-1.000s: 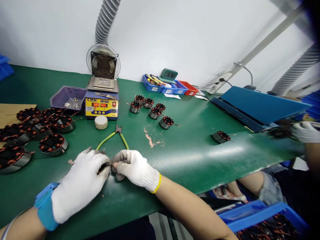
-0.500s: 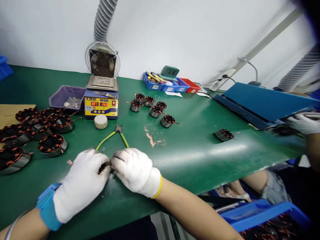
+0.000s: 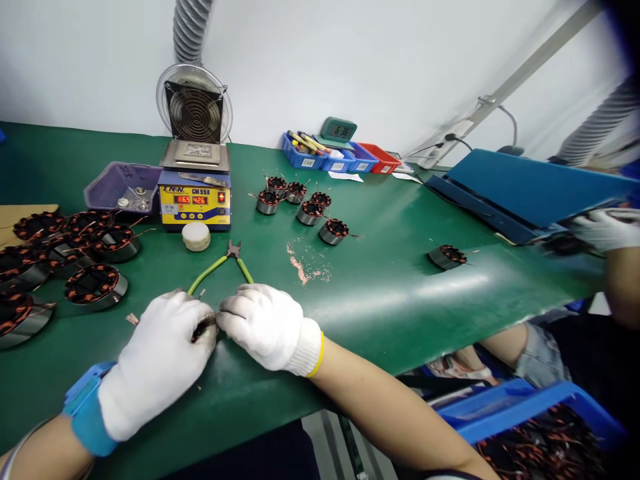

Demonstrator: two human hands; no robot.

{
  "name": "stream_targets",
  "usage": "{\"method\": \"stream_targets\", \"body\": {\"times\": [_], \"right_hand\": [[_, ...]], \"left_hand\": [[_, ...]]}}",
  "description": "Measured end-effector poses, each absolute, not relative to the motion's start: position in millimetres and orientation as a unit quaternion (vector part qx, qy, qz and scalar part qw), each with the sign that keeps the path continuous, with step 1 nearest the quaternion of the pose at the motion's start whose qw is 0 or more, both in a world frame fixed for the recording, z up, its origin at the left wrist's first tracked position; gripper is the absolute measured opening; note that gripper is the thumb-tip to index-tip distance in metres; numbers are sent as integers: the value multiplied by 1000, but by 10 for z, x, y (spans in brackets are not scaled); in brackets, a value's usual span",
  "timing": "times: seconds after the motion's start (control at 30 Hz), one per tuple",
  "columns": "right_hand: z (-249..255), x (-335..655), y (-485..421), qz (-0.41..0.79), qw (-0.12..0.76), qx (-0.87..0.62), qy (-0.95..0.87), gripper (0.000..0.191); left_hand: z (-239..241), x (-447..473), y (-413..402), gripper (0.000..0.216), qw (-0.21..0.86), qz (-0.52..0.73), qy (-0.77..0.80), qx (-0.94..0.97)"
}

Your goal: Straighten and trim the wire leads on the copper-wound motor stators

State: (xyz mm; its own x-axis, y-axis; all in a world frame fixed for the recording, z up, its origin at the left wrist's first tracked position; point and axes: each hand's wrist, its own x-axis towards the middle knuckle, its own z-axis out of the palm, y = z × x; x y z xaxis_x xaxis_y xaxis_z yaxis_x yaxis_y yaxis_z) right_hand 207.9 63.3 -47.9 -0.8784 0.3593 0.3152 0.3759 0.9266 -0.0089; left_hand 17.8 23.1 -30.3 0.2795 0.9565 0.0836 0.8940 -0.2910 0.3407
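My left hand (image 3: 160, 360), in a white glove, is closed around a motor stator (image 3: 202, 329), mostly hidden by the fingers. Copper wire ends (image 3: 133, 319) stick out beyond the back of that hand. Pressed together, the fingertips of my right hand (image 3: 265, 327), also gloved, meet the stator's right side and seem to pinch one of its wires; the pinch itself is hidden. Just beyond both hands lie green-handled cutting pliers (image 3: 233, 251), jaws pointing away and handles spread. Pink-copper wire clippings (image 3: 303, 270) are scattered to the right of the pliers.
Several wound stators (image 3: 95, 287) crowd the left; smaller-looking ones (image 3: 334, 231) stand mid-table. Behind are a yellow-blue soldering pot (image 3: 195, 200), a round white tub (image 3: 196, 237), a purple bin (image 3: 120, 190) and a fume fan (image 3: 194, 113). A co-worker's gloved hand (image 3: 607, 229) shows at right, near a blue panel (image 3: 525, 190).
The whole view has shifted slightly, so most things sit a little higher and further left. Both hands keep the same grip around the stator. The soldering pot's display digits differ.
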Motion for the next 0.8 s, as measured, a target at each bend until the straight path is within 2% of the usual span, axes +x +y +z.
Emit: {"method": "stream_targets", "body": {"times": [0.23, 0.33, 0.4, 0.53, 0.57, 0.6, 0.67, 0.73, 0.8], "right_hand": [[-518, 2064, 651, -43, 141, -203, -968, 22], [-505, 2051, 648, -5, 123, -215, -969, 20], [-511, 2016, 633, 103, 129, -270, -949, 17], [-564, 1947, 599, 537, 120, -408, -728, 20], [-574, 1946, 595, 602, 109, -409, -677, 21], [-578, 1955, 595, 619, 108, -407, -663, 21], [-570, 1994, 600, 517, 148, -408, -738, 15], [-545, 2042, 608, 307, 186, -373, -855, 23], [-512, 2074, 610, 121, 176, -302, -929, 27]], "left_hand": [[-298, 167, 239, 27, 127, 132, 580, 794], [-294, 167, 235, 25, 122, 134, 573, 799], [-293, 169, 231, 23, 115, 137, 566, 805], [-288, 177, 226, 21, 113, 137, 557, 811], [-285, 178, 225, 21, 115, 136, 558, 811], [-283, 180, 225, 21, 118, 134, 558, 810], [-278, 181, 224, 21, 121, 133, 559, 810], [-276, 182, 221, 22, 120, 133, 558, 810], [-276, 181, 219, 23, 119, 134, 560, 809]]}}
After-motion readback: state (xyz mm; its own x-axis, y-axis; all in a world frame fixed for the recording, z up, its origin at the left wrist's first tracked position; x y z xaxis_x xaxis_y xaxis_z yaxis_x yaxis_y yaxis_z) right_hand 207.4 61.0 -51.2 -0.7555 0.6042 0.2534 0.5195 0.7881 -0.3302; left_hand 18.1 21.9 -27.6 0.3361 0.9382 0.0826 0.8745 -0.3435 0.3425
